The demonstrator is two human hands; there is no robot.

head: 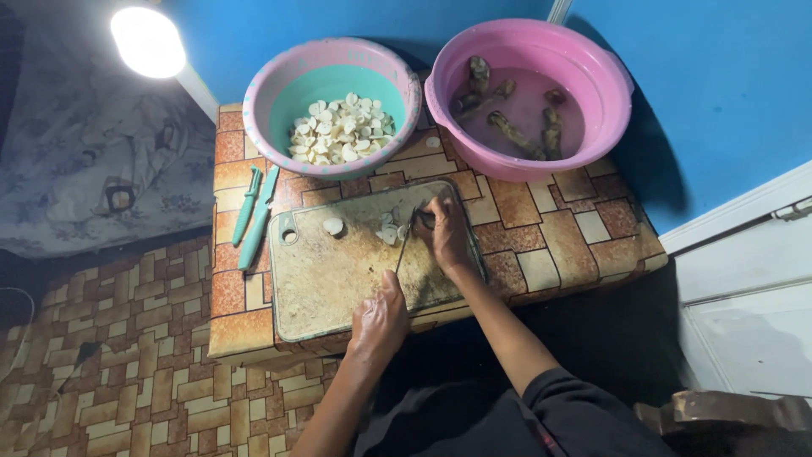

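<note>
I'm seeing the left hand (379, 320) at 6 o'clock on the cutting board (330, 279), clenched on a knife (404, 245) handle, blade running toward 12. Right hand (446, 233) is pinching a dark root piece (423, 219) at the board's 1 o'clock edge, pale slices (389, 233) lying just beside it.

I find no packages, labels, signs or screens anywhere in this view.
</note>
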